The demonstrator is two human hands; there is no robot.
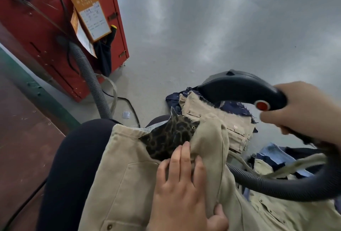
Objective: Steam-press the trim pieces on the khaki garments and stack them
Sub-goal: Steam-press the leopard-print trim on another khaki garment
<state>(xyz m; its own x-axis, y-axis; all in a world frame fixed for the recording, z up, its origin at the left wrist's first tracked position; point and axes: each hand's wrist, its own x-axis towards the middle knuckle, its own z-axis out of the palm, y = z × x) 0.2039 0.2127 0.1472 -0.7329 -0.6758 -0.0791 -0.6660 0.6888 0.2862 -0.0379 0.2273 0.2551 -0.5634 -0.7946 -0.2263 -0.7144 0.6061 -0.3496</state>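
A khaki garment (pixel 129 184) lies spread over the lap, its fabric folded open into a raised ridge on its right side. In the opening sits a leopard-print trim piece (pixel 169 138), dark brown with black spots, one corner pointing up. Beyond the garment, on the floor, lies a stack of khaki pieces (pixel 217 120) on dark blue cloth. Above that stack hangs a black steam iron (pixel 239 86) with a red button on its handle.

Head camera looks steeply down, close over the lap and grey floor (pixel 221 27).
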